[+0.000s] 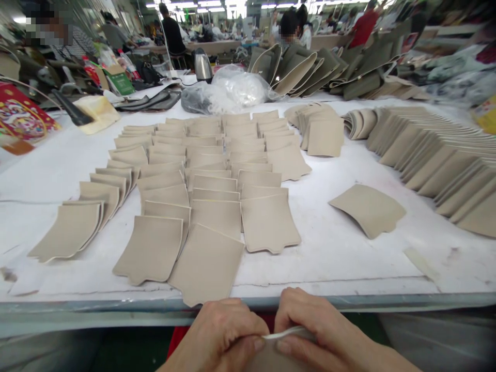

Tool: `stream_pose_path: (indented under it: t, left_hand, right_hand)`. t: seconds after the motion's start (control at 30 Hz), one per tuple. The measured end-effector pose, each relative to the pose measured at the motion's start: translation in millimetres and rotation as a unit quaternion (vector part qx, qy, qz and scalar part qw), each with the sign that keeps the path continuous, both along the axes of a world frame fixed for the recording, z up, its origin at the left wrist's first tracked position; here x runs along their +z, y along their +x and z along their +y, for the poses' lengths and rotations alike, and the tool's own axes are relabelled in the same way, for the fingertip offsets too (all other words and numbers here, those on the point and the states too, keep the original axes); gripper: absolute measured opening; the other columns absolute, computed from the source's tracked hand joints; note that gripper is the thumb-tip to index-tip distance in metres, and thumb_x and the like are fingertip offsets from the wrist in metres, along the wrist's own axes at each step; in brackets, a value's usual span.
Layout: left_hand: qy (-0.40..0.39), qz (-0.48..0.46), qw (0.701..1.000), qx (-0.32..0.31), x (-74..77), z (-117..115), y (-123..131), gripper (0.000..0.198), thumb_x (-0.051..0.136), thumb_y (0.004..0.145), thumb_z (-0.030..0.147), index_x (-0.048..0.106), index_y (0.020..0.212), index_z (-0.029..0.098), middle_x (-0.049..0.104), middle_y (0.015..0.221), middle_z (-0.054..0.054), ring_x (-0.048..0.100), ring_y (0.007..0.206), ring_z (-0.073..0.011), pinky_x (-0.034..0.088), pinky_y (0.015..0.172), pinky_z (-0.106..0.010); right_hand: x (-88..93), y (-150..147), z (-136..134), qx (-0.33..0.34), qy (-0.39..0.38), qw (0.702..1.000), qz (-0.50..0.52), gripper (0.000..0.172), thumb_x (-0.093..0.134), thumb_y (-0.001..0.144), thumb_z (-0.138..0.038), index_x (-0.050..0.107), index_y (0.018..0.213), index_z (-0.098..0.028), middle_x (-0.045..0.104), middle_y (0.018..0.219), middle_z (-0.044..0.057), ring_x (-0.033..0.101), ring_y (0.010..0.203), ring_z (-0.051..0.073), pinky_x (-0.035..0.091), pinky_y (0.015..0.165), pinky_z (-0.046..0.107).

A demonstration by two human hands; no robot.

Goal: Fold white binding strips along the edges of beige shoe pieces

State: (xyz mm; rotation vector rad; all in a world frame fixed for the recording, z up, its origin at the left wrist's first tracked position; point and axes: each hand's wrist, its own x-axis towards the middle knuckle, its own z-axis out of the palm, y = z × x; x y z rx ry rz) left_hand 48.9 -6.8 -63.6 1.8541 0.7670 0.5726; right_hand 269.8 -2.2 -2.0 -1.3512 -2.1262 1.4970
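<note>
My left hand (222, 333) and my right hand (315, 330) meet below the table's front edge. Both pinch one beige cut piece (284, 335) by its thin pale edge; most of that piece is hidden under my fingers. On the white table (349, 258) in front of me, several rows of the same beige cut pieces (205, 186) lie overlapped like shingles. The nearest laid piece (207, 266) hangs slightly over the front edge, just above my left hand.
A single beige piece (368, 209) lies alone to the right. Long rows of stacked pieces (437, 160) run along the right side. Clear plastic bags (232, 90), a kettle (202, 64) and darker curved pieces (306, 70) stand at the back. Other people work far behind.
</note>
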Motion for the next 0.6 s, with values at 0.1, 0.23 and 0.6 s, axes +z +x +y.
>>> stream_pose_path:
  t: [0.1, 0.23, 0.6]
  left_hand:
    - [0.022, 0.01, 1.0, 0.007, -1.0, -2.8, -1.0, 0.023, 0.045, 0.095, 0.027, 0.064, 0.084, 0.023, 0.066, 0.07, 0.003, 0.057, 0.067, -0.0115, 0.035, 0.061, -0.022]
    - [0.058, 0.019, 0.998, 0.023, -3.6, -6.7, -4.9, 0.026, 0.043, 0.096, 0.03, 0.062, 0.081, 0.023, 0.064, 0.066, 0.004, 0.055, 0.063, -0.0109, 0.033, 0.058, -0.022]
    - [0.141, 0.111, 0.983, -0.032, 14.2, 6.0, 14.7, 0.026, 0.046, 0.092, 0.021, 0.057, 0.068, 0.019, 0.065, 0.062, 0.004, 0.059, 0.057, -0.0115, 0.034, 0.053, -0.023]
  right_hand:
    - [-0.6, 3.1, 1.5, 0.006, -0.026, 1.0, 0.009, 0.013, 0.061, 0.09, -0.023, 0.057, 0.078, -0.022, 0.059, 0.082, -0.002, 0.055, 0.078, 0.015, 0.042, 0.072, 0.025]
    - [2.3, 8.3, 3.1, -0.025, -0.062, 0.998, -0.009, 0.013, 0.061, 0.085, -0.017, 0.055, 0.075, -0.022, 0.056, 0.079, -0.003, 0.051, 0.073, 0.014, 0.039, 0.067, 0.024]
    - [-0.7, 9.9, 4.8, -0.028, -0.078, 0.996, 0.014, 0.013, 0.066, 0.077, -0.014, 0.057, 0.071, -0.02, 0.056, 0.075, -0.004, 0.051, 0.072, 0.012, 0.036, 0.066, 0.023]
